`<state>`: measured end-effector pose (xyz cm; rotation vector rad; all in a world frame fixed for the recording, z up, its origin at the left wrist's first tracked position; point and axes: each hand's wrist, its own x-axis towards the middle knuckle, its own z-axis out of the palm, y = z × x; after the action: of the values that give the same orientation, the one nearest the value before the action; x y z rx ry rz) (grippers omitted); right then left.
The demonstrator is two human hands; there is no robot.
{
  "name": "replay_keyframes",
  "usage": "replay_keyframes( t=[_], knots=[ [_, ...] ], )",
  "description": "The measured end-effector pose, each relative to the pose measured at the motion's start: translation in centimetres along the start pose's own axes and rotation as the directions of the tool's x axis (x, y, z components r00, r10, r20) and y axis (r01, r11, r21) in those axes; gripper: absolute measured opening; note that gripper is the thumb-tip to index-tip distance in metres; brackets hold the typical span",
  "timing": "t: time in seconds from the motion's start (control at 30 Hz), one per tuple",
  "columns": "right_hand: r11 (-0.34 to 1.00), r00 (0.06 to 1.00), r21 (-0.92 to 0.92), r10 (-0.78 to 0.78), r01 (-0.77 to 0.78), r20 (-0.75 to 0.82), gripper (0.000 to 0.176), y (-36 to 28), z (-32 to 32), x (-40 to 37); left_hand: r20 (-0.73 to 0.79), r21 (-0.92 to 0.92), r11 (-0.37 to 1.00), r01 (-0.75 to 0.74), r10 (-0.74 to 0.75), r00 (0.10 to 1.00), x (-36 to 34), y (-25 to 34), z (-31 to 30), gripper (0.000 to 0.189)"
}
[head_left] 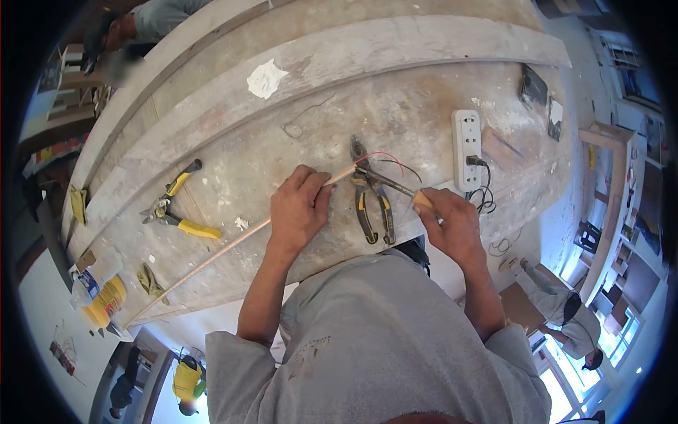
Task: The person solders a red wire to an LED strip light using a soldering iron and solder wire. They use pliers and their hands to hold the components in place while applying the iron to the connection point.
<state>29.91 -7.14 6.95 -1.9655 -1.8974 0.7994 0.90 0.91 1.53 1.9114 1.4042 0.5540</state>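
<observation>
My left hand [299, 208] is closed round a long thin strip [226, 249], which runs down to the table's left end. Red and dark wires stick out from the strip's upper end. In my right hand [452, 225] is the wooden handle of a thin metal tool [390, 183]; its tip reaches the strip's wire end. Black-and-yellow pliers [365, 201] lie between my hands, beneath the tool and wires. Yellow-handled cutters [173, 205] rest on the table to the left.
A white power strip [466, 145] with a black plug lies right of the pliers. Curved boards [395, 46] cross the table's far side. At the left end stand a yellow container [106, 300] and a glove [149, 283]. Another person [565, 311] is at lower right.
</observation>
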Motion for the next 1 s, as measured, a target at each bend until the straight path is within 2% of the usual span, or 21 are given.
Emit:
replay_keyframes(
  t=[0.5,0.8,1.0],
  knots=[
    [0.997,0.997,-0.047,-0.062,0.064,0.045,0.025,0.7,-1.4,0.9,0.006,0.028,0.999,-0.019,0.019,1.0,0.1,-0.1,-0.1,0.018],
    [0.999,0.998,0.014,-0.051,0.051,0.022,0.024,0.5,-1.2,0.7,0.012,0.029,1.0,-0.006,0.006,1.0,0.1,0.1,-0.1,0.019],
    [1.0,0.998,0.006,-0.021,0.021,0.062,0.026,0.7,-0.8,0.8,0.022,0.038,0.999,-0.001,0.0,1.0,0.2,0.2,-0.2,0.02]
  ],
)
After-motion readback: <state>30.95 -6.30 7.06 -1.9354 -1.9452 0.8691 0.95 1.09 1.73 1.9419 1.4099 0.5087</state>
